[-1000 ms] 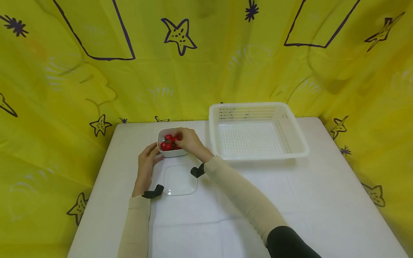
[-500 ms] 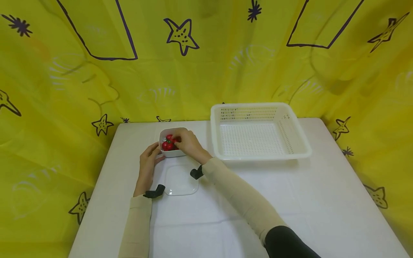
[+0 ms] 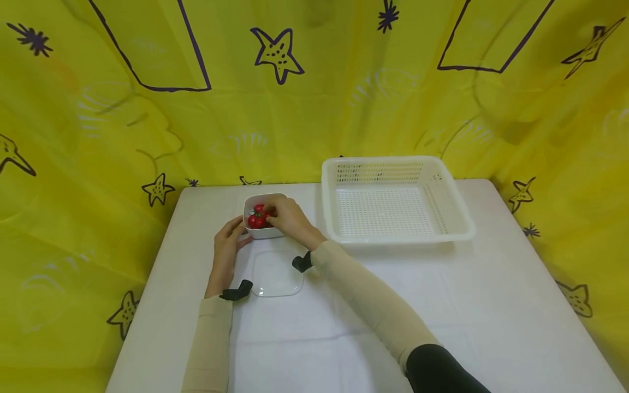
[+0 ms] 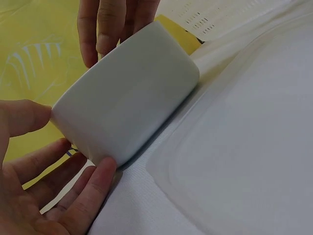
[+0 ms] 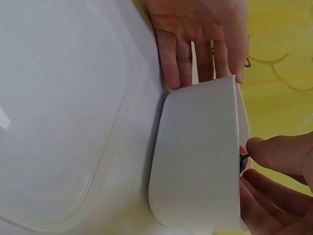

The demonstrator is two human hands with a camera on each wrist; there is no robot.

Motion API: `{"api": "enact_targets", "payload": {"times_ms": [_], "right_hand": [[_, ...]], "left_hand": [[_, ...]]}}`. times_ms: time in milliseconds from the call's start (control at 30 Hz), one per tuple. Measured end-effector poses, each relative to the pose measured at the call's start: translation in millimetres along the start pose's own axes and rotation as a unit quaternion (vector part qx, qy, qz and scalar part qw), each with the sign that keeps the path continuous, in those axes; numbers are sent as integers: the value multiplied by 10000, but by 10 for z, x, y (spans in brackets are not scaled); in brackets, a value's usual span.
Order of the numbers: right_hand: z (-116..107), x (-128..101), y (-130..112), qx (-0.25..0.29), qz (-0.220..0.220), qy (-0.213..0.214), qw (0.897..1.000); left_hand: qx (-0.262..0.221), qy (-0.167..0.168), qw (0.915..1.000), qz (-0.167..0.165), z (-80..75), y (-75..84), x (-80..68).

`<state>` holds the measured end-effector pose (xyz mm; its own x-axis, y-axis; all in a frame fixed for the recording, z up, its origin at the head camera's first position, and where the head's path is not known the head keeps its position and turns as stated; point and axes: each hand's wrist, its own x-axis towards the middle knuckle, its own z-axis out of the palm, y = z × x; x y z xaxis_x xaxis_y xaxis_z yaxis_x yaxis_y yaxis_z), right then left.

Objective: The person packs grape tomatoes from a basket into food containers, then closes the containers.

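A small white square container (image 3: pixel 267 233) holds several small red tomatoes (image 3: pixel 256 221) with green stems. My left hand (image 3: pixel 227 251) steadies its left side. In the left wrist view, the left thumb is at the rim and the fairly straight fingers (image 4: pixel 93 191) press the lower wall. From the right, my right hand (image 3: pixel 291 219) reaches over the rim. Thumb and fingers pinch a red tomato (image 5: pixel 243 159) with a dark green stem in the right wrist view; the container wall hides part of it. Just in front lies a clear square lid (image 3: pixel 277 275), flat on the cloth.
To the right of the container stands a white perforated plastic basket (image 3: pixel 400 239). A white cloth covers the table (image 3: pixel 304 360). Behind it hangs a yellow curtain (image 3: pixel 314 120) with star drawings.
Both hands stay at the container, the right fingers still among the tomatoes with only slight motion. The whole head view has shifted a little.
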<state>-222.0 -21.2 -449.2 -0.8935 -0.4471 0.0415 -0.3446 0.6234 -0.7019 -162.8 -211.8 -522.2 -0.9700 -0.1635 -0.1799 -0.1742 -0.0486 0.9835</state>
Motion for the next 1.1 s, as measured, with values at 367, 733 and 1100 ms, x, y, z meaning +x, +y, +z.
{"api": "enact_targets", "payload": {"times_ms": [367,733,1100], "right_hand": [[-81,-268,-51,-45,-216,334,9992],[-62,-746,26,610,-299,549,9962],[52,-1131,180,1259,294,909,9874]], "left_hand": [[92,-110,9994,-304,-25,61,-47],[268,-57,9993,-252,-95,43,-343],[2306,209,9728,-24,-49,65,-722]]}}
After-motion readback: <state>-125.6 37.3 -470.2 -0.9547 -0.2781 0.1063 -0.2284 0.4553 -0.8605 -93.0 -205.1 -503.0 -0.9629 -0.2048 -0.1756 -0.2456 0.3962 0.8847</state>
